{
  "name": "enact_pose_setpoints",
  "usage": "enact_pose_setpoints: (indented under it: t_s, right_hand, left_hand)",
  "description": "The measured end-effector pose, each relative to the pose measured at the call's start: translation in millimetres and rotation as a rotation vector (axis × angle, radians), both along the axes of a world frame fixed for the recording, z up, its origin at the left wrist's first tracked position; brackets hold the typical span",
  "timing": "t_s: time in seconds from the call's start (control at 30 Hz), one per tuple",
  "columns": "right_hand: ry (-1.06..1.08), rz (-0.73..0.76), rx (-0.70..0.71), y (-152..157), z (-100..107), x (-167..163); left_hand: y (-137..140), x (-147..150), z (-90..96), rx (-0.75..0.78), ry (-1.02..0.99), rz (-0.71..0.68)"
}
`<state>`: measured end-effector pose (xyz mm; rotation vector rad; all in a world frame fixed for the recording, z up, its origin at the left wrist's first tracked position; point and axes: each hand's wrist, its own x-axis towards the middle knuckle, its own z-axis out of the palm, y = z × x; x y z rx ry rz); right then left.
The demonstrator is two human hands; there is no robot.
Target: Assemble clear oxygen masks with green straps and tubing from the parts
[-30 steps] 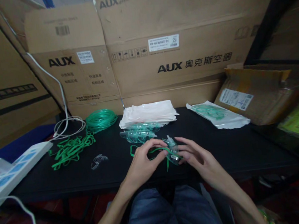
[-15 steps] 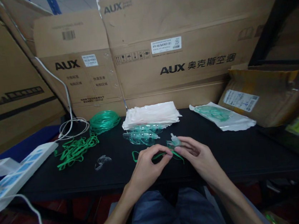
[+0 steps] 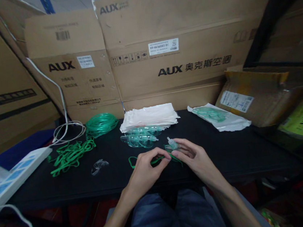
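– What is held in the left hand (image 3: pixel 146 167)?
– A green strap (image 3: pixel 157 160) is pinched there, thumb and forefinger brought together.
– And in the right hand (image 3: pixel 196 157)?
– A clear mask (image 3: pixel 173 145) is gripped by half-curled fingers, just right of the left hand. Other masks (image 3: pixel 138 140) are laid beyond both.

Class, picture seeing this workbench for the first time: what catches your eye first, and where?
Tall brown cardboard printed AUX stands behind the black table. Bright green coiled tubing and tangled cord lie at left. Front and centre, the left hand pinches a green strap, the right hand a clear mask.
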<state>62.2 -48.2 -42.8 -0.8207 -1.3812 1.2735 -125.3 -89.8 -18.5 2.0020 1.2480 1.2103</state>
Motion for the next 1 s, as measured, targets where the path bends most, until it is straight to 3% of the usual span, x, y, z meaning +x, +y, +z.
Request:
enact_pose_setpoints:
  t_s: [0.17, 0.3, 0.4, 0.5, 0.57, 0.67, 0.8, 1.0]
  right_hand:
    - [-0.014, 0.022, -0.016, 0, 3, 0]
    - [-0.003, 0.031, -0.025, 0, 2, 2]
    - [0.013, 0.031, -0.045, -1, 2, 3]
    - [-0.010, 0.042, -0.050, -2, 2, 3]
    - [-0.042, 0.060, -0.038, -2, 3, 2]
    - [-0.062, 0.088, -0.025, -2, 2, 1]
    - [-0.047, 0.110, -0.016, -2, 2, 1]
    - [-0.016, 0.156, -0.023, -2, 2, 2]
  left_hand:
    - [-3, 2, -1.0, 0.040, 0.066, 0.019]
    - [-9, 1, 3.0, 0.165, 0.124, 0.074]
    - [-6, -15, 18.6, 0.251, 0.209, 0.205]
    - [12, -50, 45.8, 0.279, 0.360, 0.435]
    - [33, -80, 65.4, 0.223, 0.531, 0.605]
    - [72, -127, 87.8, 0.001, 0.767, 0.848]
    - [122, -169, 94.7, -0.180, 0.864, 0.844]
    - [169, -190, 76.2, -0.354, 0.952, 0.829]
